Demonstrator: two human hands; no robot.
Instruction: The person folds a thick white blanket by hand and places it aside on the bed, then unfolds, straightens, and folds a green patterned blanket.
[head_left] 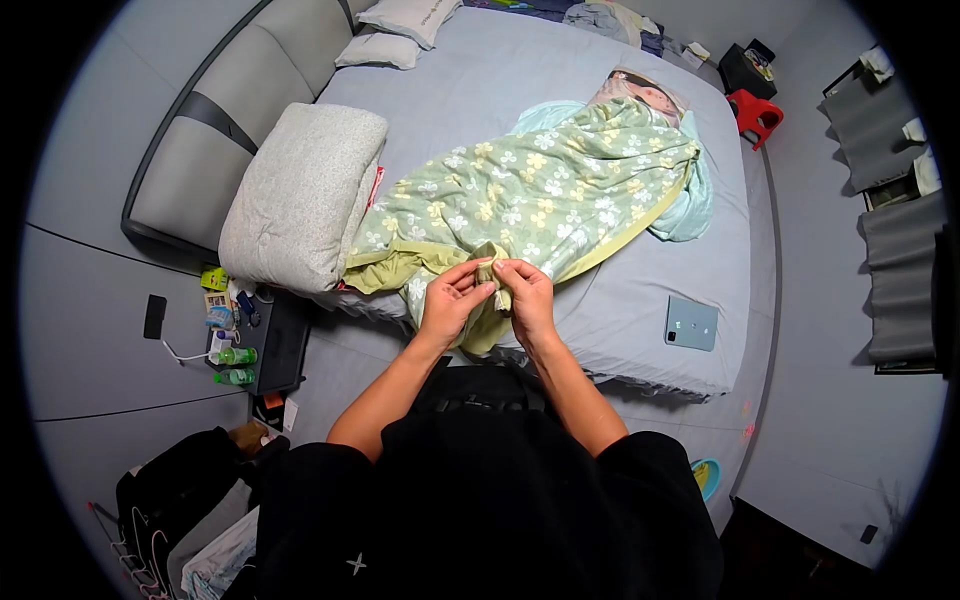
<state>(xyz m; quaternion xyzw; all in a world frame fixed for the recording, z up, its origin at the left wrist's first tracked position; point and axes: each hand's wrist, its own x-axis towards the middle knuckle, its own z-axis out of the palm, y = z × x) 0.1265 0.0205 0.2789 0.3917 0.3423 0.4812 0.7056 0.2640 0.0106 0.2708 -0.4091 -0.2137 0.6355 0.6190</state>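
A green blanket with white and yellow flowers lies spread over the bed, its near end hanging over the bed's front edge. My left hand pinches the blanket's yellow-green edge between thumb and fingers. Close beside it, my right hand grips the same gathered edge. A small bunch of cloth shows between the two hands, in front of my body. Under the far end of the blanket, a pale turquoise cloth sticks out.
A folded grey quilt sits at the bed's left, near the padded headboard. A tablet lies on the sheet at right. Bottles stand on a dark nightstand. A red stool is beyond the bed's right corner.
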